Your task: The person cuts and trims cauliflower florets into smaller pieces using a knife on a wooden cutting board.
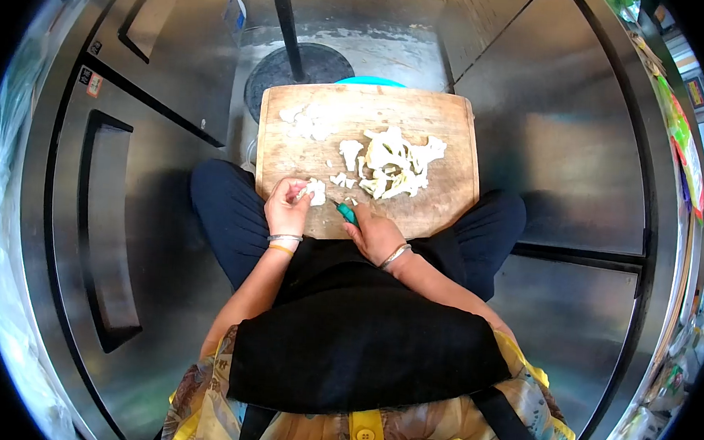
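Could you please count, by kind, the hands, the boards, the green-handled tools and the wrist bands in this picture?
Hands: 2 (left hand, right hand)
Board: 1
Green-handled tool: 1
Wrist bands: 3
Total: 7

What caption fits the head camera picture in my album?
Left hand holds a cauliflower piece, right hand a green-handled tool, over a wooden board.

- A steel cabinet stands at the left
- A second steel cabinet stands at the right
- A black pole rises from a round dark base
- A green packet by the right edge
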